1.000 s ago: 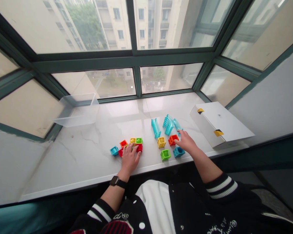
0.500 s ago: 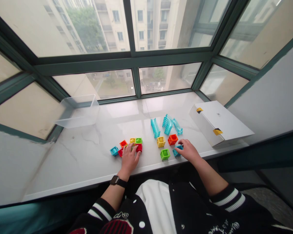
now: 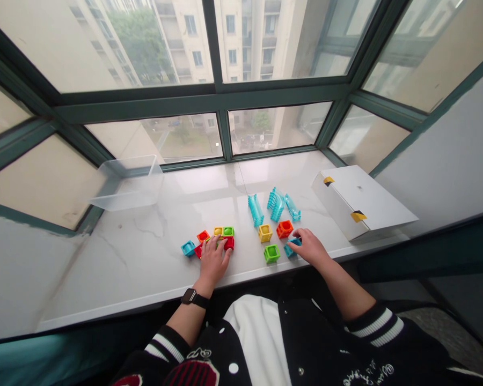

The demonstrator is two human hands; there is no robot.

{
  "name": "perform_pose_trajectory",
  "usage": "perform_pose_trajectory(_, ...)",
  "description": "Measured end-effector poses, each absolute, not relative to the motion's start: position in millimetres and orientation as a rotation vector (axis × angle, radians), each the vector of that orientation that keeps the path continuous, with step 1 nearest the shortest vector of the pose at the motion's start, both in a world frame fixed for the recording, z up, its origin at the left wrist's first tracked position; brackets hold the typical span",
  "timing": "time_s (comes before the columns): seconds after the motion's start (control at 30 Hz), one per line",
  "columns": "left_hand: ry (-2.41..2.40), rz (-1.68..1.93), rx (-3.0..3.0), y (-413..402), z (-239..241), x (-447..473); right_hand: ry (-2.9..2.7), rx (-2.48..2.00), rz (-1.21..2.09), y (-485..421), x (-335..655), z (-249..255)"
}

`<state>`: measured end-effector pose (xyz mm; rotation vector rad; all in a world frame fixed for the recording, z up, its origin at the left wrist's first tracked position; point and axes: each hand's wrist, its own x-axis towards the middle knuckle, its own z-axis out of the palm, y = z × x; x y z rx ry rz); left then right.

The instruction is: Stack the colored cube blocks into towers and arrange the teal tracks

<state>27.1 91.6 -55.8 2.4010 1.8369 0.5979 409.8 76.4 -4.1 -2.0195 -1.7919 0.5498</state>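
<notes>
My left hand (image 3: 214, 261) lies over a group of coloured toy blocks with its fingers spread, partly hiding them. Around its fingers show a red block (image 3: 229, 243), a green block (image 3: 228, 231), a yellow block (image 3: 218, 231), an orange-red block (image 3: 203, 236) and, farther left, a blue block (image 3: 188, 248). My right hand (image 3: 309, 246) has its thumb and fingers on the right side of another blue block (image 3: 290, 249), which sits on the sill. Nearby stand an orange block (image 3: 284, 229), a yellow cube block (image 3: 265, 233) and a green cube block (image 3: 271, 253).
Behind the blocks lie clear turquoise track pieces: a straight one (image 3: 255, 210), a curved one (image 3: 276, 203) and a smaller one (image 3: 293, 207). A clear plastic bin (image 3: 124, 202) stands at the left back, a white box (image 3: 366, 198) at the right. The marble sill (image 3: 145, 273) ends before my body.
Both hands stay nearly where they were, and the blocks keep their places. Only a very slight shift of the whole view shows.
</notes>
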Motion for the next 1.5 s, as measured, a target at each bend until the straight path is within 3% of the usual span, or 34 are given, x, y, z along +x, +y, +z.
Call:
perform_pose_trajectory(0.67, 1.829, 0.598, 2.361, 91.1, -54.8, 26.7, -1.578, -1.963, 0.607, 106.3, 455.2, -2.7)
perform_pose_trajectory(1.0, 1.820, 0.607, 2.363, 91.9, -55.8, 25.7, -1.786, -1.825, 1.079, 147.2, 464.4, -32.0)
perform_pose_trajectory(1.5, 1.832, 0.591, 2.381, 91.7, -56.6, 25.5, -2.024, -1.778, 0.941, 156.5, 451.2, -33.7)
